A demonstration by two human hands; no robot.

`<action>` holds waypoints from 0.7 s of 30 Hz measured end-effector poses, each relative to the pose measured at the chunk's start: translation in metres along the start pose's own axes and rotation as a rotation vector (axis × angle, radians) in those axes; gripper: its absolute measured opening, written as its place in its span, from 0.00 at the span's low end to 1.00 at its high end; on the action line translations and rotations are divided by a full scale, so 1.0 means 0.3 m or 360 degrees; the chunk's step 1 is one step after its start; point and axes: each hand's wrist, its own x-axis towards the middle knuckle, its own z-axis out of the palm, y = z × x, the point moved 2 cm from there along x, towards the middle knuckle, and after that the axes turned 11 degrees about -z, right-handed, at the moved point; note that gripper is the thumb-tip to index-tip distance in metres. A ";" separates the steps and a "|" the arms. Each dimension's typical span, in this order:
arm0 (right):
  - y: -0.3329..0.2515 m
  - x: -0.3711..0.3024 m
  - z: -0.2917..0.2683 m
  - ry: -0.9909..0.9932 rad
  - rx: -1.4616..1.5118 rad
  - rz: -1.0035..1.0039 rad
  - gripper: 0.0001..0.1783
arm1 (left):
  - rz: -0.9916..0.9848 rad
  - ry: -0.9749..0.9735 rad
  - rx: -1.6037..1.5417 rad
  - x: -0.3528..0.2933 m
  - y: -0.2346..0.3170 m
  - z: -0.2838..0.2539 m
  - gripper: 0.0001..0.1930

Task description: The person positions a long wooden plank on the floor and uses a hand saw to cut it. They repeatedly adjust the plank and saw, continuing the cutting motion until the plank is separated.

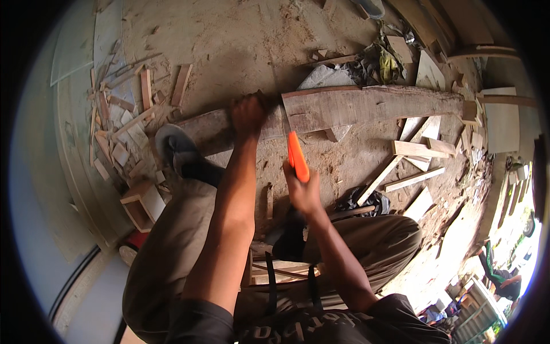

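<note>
A long rough wooden plank [366,106] lies across the sandy ground, with a cut running through it near its middle. My left hand [247,116] presses down on the plank's left part, just left of the cut. My right hand [302,192] grips the orange handle of a handsaw [297,156], whose blade points up into the cut and is mostly hidden. My left foot in a dark sandal [175,148] rests on the plank's left end.
Wood offcuts [123,126] are heaped at the left beside a small open wooden box [142,205]. Loose slats [412,166] lie at the right, and flat boards [501,117] lean further right. Sawdust covers the ground. Another person crouches at the lower right edge.
</note>
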 end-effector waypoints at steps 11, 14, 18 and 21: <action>-0.006 -0.119 -0.004 0.0109 -0.0113 0.0034 0.17 | 0.0043 0.0245 0.0039 0.014 -0.011 -0.022 0.19; 0.015 0.036 0.036 0.0162 -0.0263 -0.0348 0.17 | -0.0046 -0.0143 0.0077 0.027 0.065 -0.024 0.19; 0.019 -0.066 -0.049 0.0006 -0.0210 -0.0105 0.15 | -0.0039 -0.0125 0.0121 0.024 0.063 -0.015 0.20; -0.010 -0.359 -0.103 -0.0098 -0.0370 -0.0305 0.14 | -0.0027 0.0073 0.0117 0.009 0.018 -0.021 0.20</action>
